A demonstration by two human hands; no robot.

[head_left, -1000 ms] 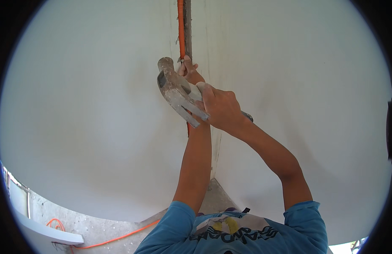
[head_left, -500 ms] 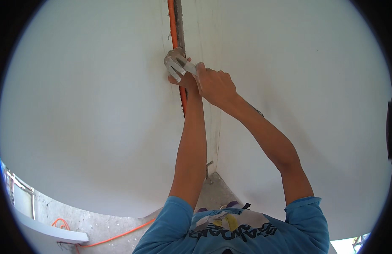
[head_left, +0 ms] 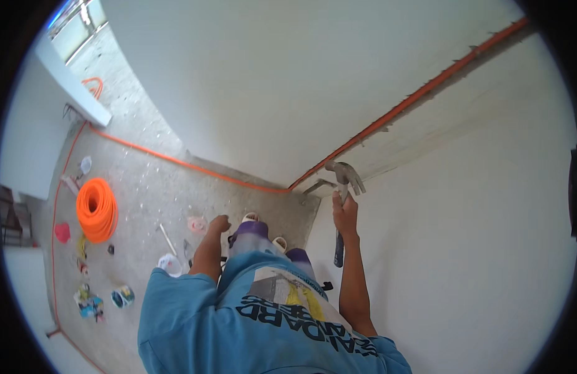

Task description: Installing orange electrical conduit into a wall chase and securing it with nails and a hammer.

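A claw hammer (head_left: 343,177) is gripped by my right hand (head_left: 346,215) just below its steel head. Its dark handle end points down beside my forearm, near the white wall on the right. An orange corrugated conduit (head_left: 413,98) lies in a rough groove chased into the wall, running from the upper right down to the floor corner. My left hand (head_left: 220,225) hangs low beside my leg, away from the wall, its fingers curled in. Whatever it may hold is hidden.
An orange coil of conduit (head_left: 96,210) stands on the concrete floor (head_left: 145,206) at the left. Around it lie a white bucket (head_left: 170,265), an open tin (head_left: 122,297) and scattered packaging (head_left: 89,304). An orange conduit line (head_left: 176,162) crosses the floor toward the corner.
My view has swung down and left to the floor. Both hands have left the conduit high in the groove; the left has dropped to my side, and the right has lowered with the hammer.
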